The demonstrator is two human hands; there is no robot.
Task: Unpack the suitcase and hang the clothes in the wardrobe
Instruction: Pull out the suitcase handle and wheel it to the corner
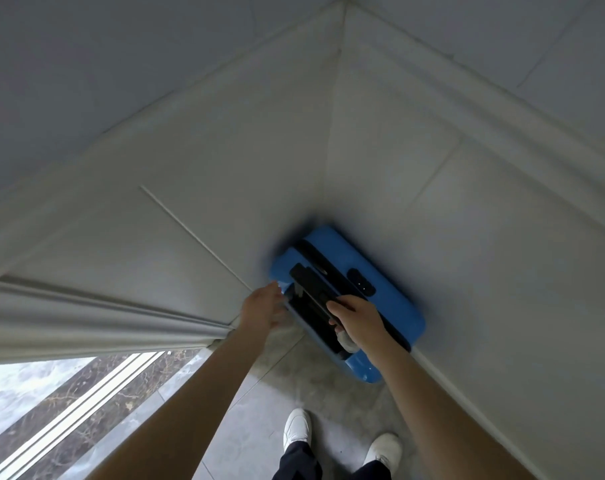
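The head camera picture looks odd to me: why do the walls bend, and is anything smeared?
Head view: the wide lens bows the wall mouldings; the blue suitcase has a smeared, dark-haloed far edge; the left hand looks slightly blurred; the right hand on the black handle is sharper; light is soft and even.

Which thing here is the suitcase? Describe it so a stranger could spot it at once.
Find the corner where the two pale panelled walls meet the grey floor. The suitcase stands upright there, and the right hand grips its black top handle. It is the only bright blue thing in view.
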